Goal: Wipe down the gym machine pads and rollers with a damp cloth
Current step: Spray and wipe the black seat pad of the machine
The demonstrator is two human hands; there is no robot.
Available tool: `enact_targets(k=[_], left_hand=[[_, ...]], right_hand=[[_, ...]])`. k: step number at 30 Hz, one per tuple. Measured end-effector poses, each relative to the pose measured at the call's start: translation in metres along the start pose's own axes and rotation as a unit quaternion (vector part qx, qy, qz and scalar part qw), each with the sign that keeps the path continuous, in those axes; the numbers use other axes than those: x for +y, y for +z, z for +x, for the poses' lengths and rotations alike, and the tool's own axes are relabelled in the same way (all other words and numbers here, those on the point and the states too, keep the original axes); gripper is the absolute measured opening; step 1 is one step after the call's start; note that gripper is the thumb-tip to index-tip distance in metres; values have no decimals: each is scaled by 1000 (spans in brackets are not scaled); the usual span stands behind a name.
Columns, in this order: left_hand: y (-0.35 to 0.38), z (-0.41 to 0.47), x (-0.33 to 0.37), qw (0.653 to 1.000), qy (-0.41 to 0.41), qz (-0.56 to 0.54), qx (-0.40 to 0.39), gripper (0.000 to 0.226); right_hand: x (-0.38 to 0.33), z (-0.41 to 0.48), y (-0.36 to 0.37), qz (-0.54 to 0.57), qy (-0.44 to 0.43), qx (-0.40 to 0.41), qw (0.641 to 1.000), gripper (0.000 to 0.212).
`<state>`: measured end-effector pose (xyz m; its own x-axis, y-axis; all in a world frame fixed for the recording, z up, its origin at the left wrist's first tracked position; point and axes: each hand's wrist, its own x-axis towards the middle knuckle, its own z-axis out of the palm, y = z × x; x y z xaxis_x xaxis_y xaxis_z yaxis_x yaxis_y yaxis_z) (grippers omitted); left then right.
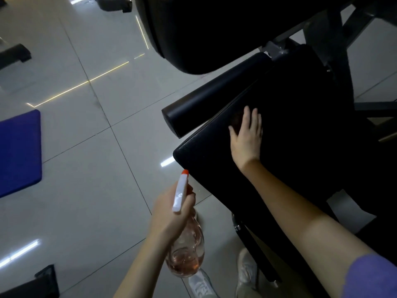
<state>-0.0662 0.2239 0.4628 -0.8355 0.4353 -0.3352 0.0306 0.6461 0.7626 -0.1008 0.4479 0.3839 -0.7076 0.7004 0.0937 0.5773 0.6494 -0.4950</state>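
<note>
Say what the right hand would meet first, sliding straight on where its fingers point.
After more bare seat pad, probably the black roller along its far edge; the dark picture leaves depth unclear.

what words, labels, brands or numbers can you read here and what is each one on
No text reads clearly in this view.
spray bottle, held by the left hand: small grey mark on the white head, too small to read.
white shoe: faint marking, too blurred to read.
seat pad: no label visible.

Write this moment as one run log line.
left hand: grips spray bottle | right hand: pressed flat on seat pad
</note>
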Motion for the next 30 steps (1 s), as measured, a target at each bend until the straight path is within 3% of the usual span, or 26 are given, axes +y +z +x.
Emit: enact_targets(k=[3, 7, 10, 13, 16, 18, 20, 22, 25, 27, 30], left_hand=[[0, 0, -5, 1000, 5, 20, 2, 15], [0, 4, -8, 999, 5, 22, 23, 19], [-1, 3, -9, 1000, -4, 18, 22, 13], [-3, 2, -14, 1000, -5, 12, 17, 18], [-3, 0, -22, 1000, -9, 24, 6, 30], [-5, -1, -26, 999, -29, 19, 12, 35], [-7, -2, -30, 999, -40, 13, 19, 38], [-8, -2, -32, 999, -32, 7, 15, 44], [-10, -2, -34, 1000, -26, 13, 12, 42], [-11, -2, -34, 999, -33, 9, 14, 38], [-12, -1, -37, 999, -29, 1, 20, 38]], right_hand=[[-25, -1, 8, 24, -26, -9, 999, 62], [-20, -48, 20, 10, -226, -80, 971, 62], [15, -78, 13, 10, -284, -89, 955, 63], [31, -62, 7, 10, -226, -51, 973, 60], [2, -28, 8, 44, -56, -1, 997, 60], [-26, -13, 13, 81, 42, 28, 995, 61], [-48, -17, 20, 74, 18, 28, 997, 62], [-55, -36, 29, 67, -107, -23, 992, 62], [-33, -65, 26, 51, -275, -121, 952, 63], [-10, -66, 14, 40, -288, -154, 944, 63], [-4, -44, 6, 30, -166, -104, 980, 59]])
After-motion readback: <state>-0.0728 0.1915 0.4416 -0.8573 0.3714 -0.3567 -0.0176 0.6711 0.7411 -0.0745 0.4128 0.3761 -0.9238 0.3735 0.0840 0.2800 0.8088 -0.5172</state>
